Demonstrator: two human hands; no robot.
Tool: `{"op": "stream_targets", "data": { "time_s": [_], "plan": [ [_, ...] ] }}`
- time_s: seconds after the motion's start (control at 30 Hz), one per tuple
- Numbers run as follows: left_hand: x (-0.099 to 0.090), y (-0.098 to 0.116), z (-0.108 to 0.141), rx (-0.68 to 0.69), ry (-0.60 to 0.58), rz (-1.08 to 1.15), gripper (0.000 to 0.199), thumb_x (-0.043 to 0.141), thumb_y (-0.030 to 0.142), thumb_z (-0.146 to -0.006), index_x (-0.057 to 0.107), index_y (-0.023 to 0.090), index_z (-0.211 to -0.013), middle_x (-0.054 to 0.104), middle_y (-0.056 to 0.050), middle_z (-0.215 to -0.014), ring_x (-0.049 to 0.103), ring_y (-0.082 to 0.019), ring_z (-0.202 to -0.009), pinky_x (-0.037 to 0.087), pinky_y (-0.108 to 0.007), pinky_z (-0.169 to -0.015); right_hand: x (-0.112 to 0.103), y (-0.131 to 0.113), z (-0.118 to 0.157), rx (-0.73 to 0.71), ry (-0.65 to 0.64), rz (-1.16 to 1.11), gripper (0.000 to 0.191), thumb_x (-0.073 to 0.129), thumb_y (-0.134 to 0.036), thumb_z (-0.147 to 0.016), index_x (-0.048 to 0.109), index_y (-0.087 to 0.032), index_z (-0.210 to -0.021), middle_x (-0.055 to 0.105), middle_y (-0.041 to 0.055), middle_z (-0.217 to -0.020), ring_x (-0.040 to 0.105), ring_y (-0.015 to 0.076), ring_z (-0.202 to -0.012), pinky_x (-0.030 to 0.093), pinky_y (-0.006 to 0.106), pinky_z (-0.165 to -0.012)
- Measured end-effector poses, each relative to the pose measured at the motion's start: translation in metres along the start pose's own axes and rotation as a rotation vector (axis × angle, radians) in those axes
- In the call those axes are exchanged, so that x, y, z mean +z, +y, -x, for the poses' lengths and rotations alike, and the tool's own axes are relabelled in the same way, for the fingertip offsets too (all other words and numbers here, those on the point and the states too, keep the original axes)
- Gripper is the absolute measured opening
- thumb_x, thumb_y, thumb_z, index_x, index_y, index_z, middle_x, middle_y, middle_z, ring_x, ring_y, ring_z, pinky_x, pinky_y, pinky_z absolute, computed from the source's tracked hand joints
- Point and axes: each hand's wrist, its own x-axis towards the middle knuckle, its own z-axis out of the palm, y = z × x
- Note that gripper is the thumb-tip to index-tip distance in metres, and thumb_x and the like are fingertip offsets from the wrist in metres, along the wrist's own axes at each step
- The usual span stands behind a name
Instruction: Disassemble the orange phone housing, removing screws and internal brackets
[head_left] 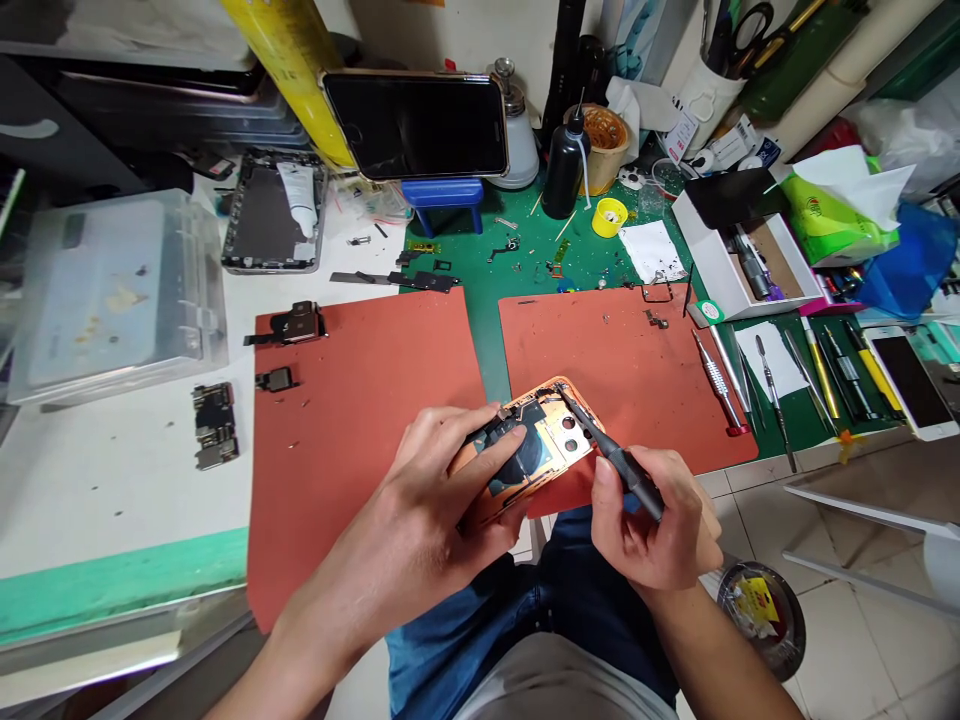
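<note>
An orange phone housing point(555, 450), its inside facing up with a dark round coil and camera holes, is tilted over the front edge of the red mats. My left hand point(442, 490) grips it from the left, fingers lying across the inside and thumb at the near edge. In my right hand point(660, 520) is a dark pen-like tool with a narrow tip point(630, 470), held between thumb and fingers. Its tip is at the housing's upper corner, by the camera holes; whether it touches cannot be made out.
Red mats point(360, 430) cover the bench front. Camera modules point(300, 322) and a circuit board point(215, 425) lie left. A phone point(420, 125) leans on a blue stand point(444, 200) at the back. Screwdrivers and tweezers point(772, 385) lie right, below a white box point(750, 245). A bin point(795, 640) stands on the floor.
</note>
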Motion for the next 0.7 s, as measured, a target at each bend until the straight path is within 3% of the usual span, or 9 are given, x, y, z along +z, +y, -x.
{"op": "stream_targets", "data": {
  "time_s": [0.17, 0.3, 0.43, 0.7],
  "plan": [
    [0.002, 0.0, 0.002, -0.031, -0.02, 0.0, 0.052, 0.066, 0.017, -0.1, 0.054, 0.022, -0.15, 0.057, -0.014, -0.15, 0.053, -0.033, -0.13, 0.056, -0.049, -0.101, 0.002, 0.0, 0.001, -0.017, 0.04, 0.003, 0.037, 0.08, -0.004, -0.089, 0.063, -0.015, -0.12, 0.068, 0.001, -0.073, 0.064, 0.0162, -0.059, 0.056, 0.03, -0.06],
    [0.004, -0.002, 0.004, -0.035, -0.021, -0.001, 0.054, 0.066, 0.016, -0.1, 0.054, 0.022, -0.152, 0.055, -0.014, -0.151, 0.051, -0.032, -0.133, 0.054, -0.049, -0.104, 0.004, 0.0, 0.003, -0.007, 0.058, -0.034, 0.044, 0.083, -0.004, -0.087, 0.063, -0.014, -0.125, 0.074, 0.0057, -0.082, 0.069, 0.0188, -0.067, 0.059, 0.032, -0.064],
    [0.004, -0.002, 0.003, -0.015, -0.006, -0.006, 0.054, 0.065, 0.017, -0.101, 0.053, 0.023, -0.153, 0.055, -0.014, -0.15, 0.051, -0.032, -0.132, 0.054, -0.049, -0.104, 0.006, 0.0, 0.006, 0.007, 0.095, 0.026, 0.041, 0.085, -0.005, -0.086, 0.066, -0.018, -0.119, 0.072, 0.001, -0.078, 0.066, 0.0148, -0.059, 0.058, 0.03, -0.062],
    [0.01, -0.004, 0.006, -0.005, 0.029, -0.054, 0.05, 0.065, 0.025, -0.105, 0.053, 0.025, -0.154, 0.054, -0.016, -0.151, 0.051, -0.033, -0.13, 0.056, -0.052, -0.101, 0.005, -0.003, 0.012, 0.069, 0.121, -0.05, 0.053, 0.083, -0.003, -0.085, 0.066, -0.022, -0.131, 0.078, 0.0047, -0.088, 0.075, 0.0215, -0.072, 0.066, 0.035, -0.066]
  ]
}}
